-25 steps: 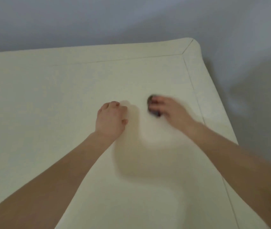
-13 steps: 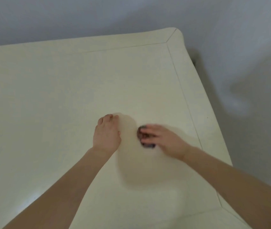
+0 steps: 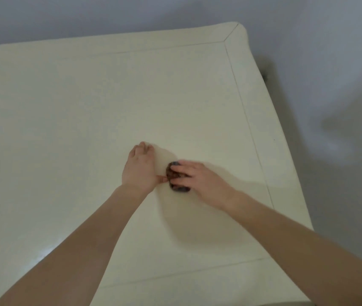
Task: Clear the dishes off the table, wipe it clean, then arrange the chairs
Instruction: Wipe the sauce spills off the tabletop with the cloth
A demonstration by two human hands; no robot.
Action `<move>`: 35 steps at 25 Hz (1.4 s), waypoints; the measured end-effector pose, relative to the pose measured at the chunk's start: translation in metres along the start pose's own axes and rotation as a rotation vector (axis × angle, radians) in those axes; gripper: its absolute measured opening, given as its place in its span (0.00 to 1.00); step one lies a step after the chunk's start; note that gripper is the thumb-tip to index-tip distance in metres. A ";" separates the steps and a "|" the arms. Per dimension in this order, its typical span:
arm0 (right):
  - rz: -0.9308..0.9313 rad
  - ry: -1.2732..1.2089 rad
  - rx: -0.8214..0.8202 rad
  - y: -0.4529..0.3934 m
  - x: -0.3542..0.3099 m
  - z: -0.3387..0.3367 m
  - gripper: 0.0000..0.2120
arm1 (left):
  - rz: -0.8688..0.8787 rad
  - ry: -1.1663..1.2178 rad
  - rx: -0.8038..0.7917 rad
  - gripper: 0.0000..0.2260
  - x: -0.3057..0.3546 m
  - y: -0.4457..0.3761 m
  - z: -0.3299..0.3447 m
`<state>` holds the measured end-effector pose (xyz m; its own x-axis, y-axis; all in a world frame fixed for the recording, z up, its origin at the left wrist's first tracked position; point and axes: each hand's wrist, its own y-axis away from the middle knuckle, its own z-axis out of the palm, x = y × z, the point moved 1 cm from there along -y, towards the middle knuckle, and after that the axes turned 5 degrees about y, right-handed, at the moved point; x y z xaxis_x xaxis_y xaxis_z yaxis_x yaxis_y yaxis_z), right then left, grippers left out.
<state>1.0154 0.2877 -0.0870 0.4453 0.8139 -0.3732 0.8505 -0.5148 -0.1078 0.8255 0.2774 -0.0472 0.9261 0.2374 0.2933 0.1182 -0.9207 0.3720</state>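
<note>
Right hand [image 3: 197,178] slid small dark wiping pad [image 3: 175,180] leftward against curled left hand [image 3: 140,167]; fingers pressing pad flat; cream bench [image 3: 87,107] dish-free, wiping ongoing.

One table [image 3: 87,129] — cream, with a single inlaid border line running around its top; two of its corners appear within the view. Two bare hands: one left hand [image 3: 139,171] and one right hand [image 3: 200,181], each on one bare forearm. One small dark cloth [image 3: 176,178] — a single bunched wad, partly hidden under the right hand's fingers. One dark table foot [image 3: 265,75] shows past the far right edge. Dishes on the tabletop: zero counted.
</note>
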 end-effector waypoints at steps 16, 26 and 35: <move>0.665 -0.020 0.126 0.051 0.108 -0.066 0.18 | -0.066 0.064 -0.019 0.47 0.001 -0.006 0.003; 0.403 -0.172 0.119 0.148 0.020 -0.026 0.12 | -0.001 -0.139 0.055 0.34 0.010 0.012 0.009; 0.286 -0.012 0.057 0.153 -0.121 0.033 0.17 | 0.268 0.054 0.139 0.20 0.019 0.127 0.066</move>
<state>1.0822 0.1018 -0.0883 0.6610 0.6304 -0.4070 0.6737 -0.7374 -0.0481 0.8821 0.1443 -0.0525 0.9111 -0.0070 0.4122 -0.0765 -0.9853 0.1525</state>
